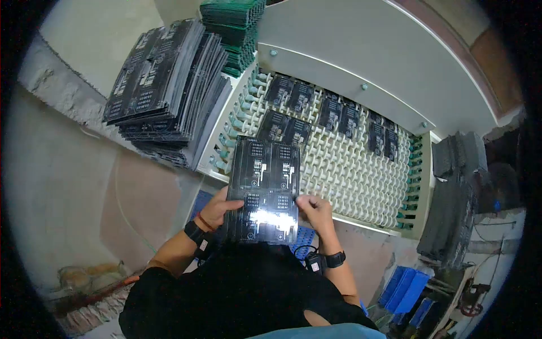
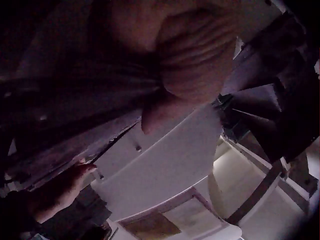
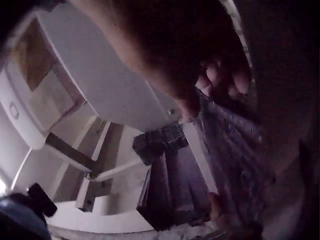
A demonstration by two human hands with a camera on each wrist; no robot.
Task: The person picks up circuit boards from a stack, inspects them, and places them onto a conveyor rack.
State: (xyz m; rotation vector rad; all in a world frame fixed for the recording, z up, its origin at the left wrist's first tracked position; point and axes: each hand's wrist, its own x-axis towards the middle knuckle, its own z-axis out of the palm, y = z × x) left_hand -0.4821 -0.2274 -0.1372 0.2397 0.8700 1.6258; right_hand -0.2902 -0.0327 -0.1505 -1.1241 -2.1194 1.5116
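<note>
- Boards (image 1: 264,178), a held stack, at the near side of the white conveyor (image 1: 353,178), where others lie flat
- Black pile (image 1: 155,85), at the conveyor's left
- Green pile (image 1: 234,28), behind the black one
- Left hand (image 1: 214,211), gripping the boards' left edge, thumb on top
- Right hand (image 1: 317,214), pinching their right edge

My right hand (image 1: 317,214) has room over the roller bed (image 1: 358,186), toward its right. A board stack (image 1: 169,93) blocks the bed's left.
</note>
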